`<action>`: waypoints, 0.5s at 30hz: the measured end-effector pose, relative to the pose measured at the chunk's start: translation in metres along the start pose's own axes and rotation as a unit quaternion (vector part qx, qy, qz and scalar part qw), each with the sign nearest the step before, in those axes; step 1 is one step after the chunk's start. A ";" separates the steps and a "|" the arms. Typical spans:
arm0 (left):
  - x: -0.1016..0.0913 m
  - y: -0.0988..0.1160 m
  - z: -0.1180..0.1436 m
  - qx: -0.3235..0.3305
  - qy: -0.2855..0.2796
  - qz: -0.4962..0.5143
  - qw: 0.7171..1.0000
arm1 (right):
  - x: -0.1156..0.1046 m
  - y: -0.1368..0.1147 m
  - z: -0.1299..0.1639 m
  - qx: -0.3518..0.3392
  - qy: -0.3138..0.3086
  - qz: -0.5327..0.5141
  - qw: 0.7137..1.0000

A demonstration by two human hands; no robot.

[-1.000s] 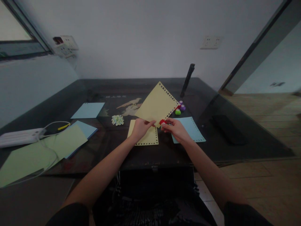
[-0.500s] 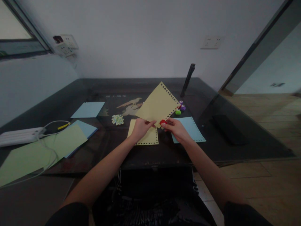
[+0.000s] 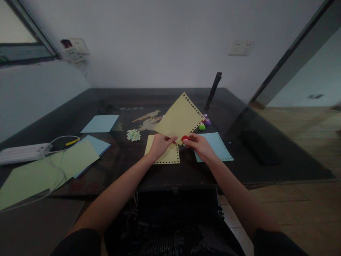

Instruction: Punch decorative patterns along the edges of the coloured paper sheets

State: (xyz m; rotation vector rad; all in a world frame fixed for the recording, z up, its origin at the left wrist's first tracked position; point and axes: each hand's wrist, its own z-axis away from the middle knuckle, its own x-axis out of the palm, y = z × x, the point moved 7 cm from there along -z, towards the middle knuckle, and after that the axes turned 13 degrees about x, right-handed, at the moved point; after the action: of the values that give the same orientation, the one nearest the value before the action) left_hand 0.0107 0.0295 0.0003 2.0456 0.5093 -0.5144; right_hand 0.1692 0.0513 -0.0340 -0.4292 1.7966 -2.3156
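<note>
Pinching the near corner of a yellow punched sheet [image 3: 179,116] between thumb and fingers, my left hand [image 3: 159,145] holds it lifted and tilted above the dark table [image 3: 255,167]. My right hand [image 3: 199,145] is closed around a small red punch [image 3: 184,138], which sits on the sheet's lower edge just beside my left thumb. A row of small holes runs along the sheet's right and upper edges.

Directly under my left hand lies a second yellow sheet [image 3: 166,156], flat on the table, with punched holes along its near and right edges. Under my right wrist lies a blue sheet [image 3: 217,145], also edged with holes.

Just beyond the lifted sheet stand three more little punches: a green punch [image 3: 202,126], a purple punch [image 3: 207,122] and a third, mostly hidden behind the paper. To the left of the flat yellow sheet is a small loose heap of punched-out paper bits [image 3: 133,135], lying bare on the table rather than in any dish or box.

Farther left lie a plain blue sheet [image 3: 100,123], then a green sheet [image 3: 45,170] overlapping another blue one, with a white cable [image 3: 60,140] and a white power strip [image 3: 22,153] at the table's edge. A black stand [image 3: 213,90] leans at the far side.
</note>
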 end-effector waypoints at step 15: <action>0.002 -0.001 0.000 0.003 -0.003 0.004 1.000 | 0.000 -0.002 0.001 -0.022 0.004 0.004 1.000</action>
State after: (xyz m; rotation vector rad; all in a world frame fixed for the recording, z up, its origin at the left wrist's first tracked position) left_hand 0.0114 0.0305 -0.0017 2.0497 0.4955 -0.5177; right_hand 0.1699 0.0510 -0.0317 -0.4198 1.8514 -2.2792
